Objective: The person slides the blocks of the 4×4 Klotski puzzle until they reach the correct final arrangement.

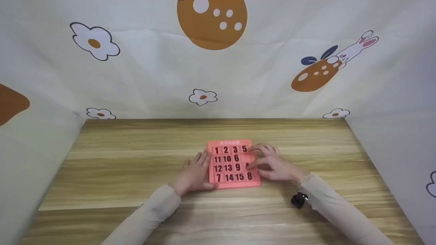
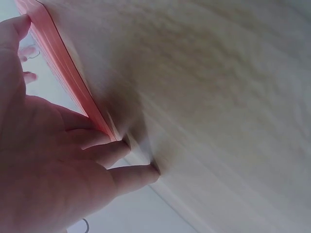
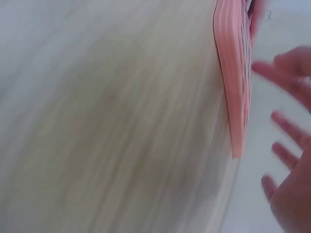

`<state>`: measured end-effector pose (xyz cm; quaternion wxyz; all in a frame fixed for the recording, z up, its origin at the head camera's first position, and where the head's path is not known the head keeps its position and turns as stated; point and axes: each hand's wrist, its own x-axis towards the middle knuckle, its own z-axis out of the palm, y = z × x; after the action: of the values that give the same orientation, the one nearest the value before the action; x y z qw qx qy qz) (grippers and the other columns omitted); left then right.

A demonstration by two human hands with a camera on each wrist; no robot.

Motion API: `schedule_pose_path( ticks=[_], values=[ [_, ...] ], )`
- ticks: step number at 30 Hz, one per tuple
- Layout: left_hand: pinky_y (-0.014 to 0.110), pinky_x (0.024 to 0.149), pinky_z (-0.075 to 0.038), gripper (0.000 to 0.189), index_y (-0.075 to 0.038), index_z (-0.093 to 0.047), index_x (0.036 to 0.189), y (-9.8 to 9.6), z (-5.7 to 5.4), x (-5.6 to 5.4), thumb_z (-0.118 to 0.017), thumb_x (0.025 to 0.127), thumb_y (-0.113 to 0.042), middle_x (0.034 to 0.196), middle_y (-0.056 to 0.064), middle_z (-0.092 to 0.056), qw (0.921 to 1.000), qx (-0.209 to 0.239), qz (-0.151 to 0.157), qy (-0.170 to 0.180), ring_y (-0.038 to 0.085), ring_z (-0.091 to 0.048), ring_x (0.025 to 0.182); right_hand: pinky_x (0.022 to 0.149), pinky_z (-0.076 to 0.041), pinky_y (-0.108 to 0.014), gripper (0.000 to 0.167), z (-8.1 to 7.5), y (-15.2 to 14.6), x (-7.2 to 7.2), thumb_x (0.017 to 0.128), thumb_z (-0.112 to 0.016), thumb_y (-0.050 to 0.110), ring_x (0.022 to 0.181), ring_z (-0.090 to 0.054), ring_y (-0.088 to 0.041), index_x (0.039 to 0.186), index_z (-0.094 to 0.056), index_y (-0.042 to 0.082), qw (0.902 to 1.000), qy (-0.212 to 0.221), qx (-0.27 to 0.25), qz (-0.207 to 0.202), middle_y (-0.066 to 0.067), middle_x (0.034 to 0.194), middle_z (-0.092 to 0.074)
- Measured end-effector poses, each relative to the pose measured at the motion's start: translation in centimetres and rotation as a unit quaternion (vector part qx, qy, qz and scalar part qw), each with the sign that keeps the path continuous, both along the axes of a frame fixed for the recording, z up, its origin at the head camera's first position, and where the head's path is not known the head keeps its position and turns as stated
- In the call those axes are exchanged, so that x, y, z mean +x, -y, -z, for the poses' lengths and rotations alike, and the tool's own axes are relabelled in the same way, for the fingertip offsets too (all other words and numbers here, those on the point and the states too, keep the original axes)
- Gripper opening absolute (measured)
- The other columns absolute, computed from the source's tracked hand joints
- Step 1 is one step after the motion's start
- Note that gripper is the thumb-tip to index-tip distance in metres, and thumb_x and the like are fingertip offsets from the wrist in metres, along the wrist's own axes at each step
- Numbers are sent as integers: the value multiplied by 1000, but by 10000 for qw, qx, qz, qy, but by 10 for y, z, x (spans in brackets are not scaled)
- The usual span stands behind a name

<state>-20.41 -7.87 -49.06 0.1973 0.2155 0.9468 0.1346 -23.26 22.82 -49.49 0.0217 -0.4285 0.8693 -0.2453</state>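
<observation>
A pink sliding number puzzle (image 1: 235,185) lies flat on the wooden table, with black-numbered tiles in rows. A gap shows at the right end of its second row. My left hand (image 1: 194,175) rests along the puzzle's left side, fingers nearly straight at the edge and thumb at the near left corner; in the left wrist view its fingertips (image 2: 154,171) reach down to the table. From the right, my right hand (image 1: 276,165) reaches over the puzzle with spread, slightly bent fingers. One fingertip partly covers the tile (image 1: 247,166) below the gap, and another is beside the 5 tile (image 1: 244,149).
The wood-grain table (image 1: 136,153) stretches out around the puzzle. A pale cloth (image 1: 146,68) printed with flowers and rabbits stands behind the table and along both sides. A small black device (image 1: 299,200) sits at the right sleeve's cuff.
</observation>
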Motion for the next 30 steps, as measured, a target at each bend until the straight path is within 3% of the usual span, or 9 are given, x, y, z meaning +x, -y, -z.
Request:
schedule_pose_path(
  ticks=[3, 11, 16, 22, 25, 30],
  values=[
    [61, 111, -13, 112, -1, -10, 154, 1, -1, 0, -66, 80, -63, 160, 15, -1, 10000, -45, 13, -32, 37, -9, 144, 104, -16, -60, 25, 1, -3, -1, 84, -70, 15, 132, -31, -33, 107, -75, 21, 10000, 48, -50, -65, -13, 141, -45],
    [62, 111, -15, 110, 1, -11, 153, 0, 0, 0, -65, 81, -62, 160, 18, -3, 10000, 7, 59, -38, 38, -10, 144, 105, -18, -62, 33, 0, -1, -1, 90, -65, 20, 134, -28, -41, 122, -68, 19, 9975, -282, 501, 401, -16, 147, -39],
    [62, 111, -14, 111, 1, -11, 154, 0, 1, 0, -65, 81, -63, 160, 17, -3, 10000, 7, 58, -16, 38, -9, 144, 106, -17, -63, 35, 0, 5, 2, 89, -65, 20, 135, -27, -38, 125, -67, 18, 9989, -249, 401, 27, -16, 148, -37],
    [62, 111, -14, 112, 1, -10, 154, 0, 1, -1, -65, 80, -64, 160, 17, -2, 10000, 10, 29, 12, 38, -9, 144, 105, -15, -68, 38, 3, 11, 6, 93, -61, 27, 137, -21, -42, 131, -63, 24, 9969, -132, 657, -412, -12, 154, -29],
    [62, 111, -14, 112, 1, -10, 153, -1, 1, 0, -63, 80, -65, 160, 17, -1, 10000, -41, 41, -5, 39, -9, 144, 105, -15, -66, 32, 2, 8, 6, 92, -62, 26, 137, -24, -41, 124, -67, 23, 9980, -174, 564, -228, -11, 152, -34],
    [62, 111, -14, 111, 1, -10, 153, -1, 1, 0, -62, 81, -66, 159, 17, -2, 9999, -119, 62, -45, 39, -9, 144, 104, -19, -59, 16, -3, 4, 3, 86, -68, 19, 130, -33, -36, 99, -77, 17, 9991, -389, 100, 140, -12, 138, -49]
  ],
)
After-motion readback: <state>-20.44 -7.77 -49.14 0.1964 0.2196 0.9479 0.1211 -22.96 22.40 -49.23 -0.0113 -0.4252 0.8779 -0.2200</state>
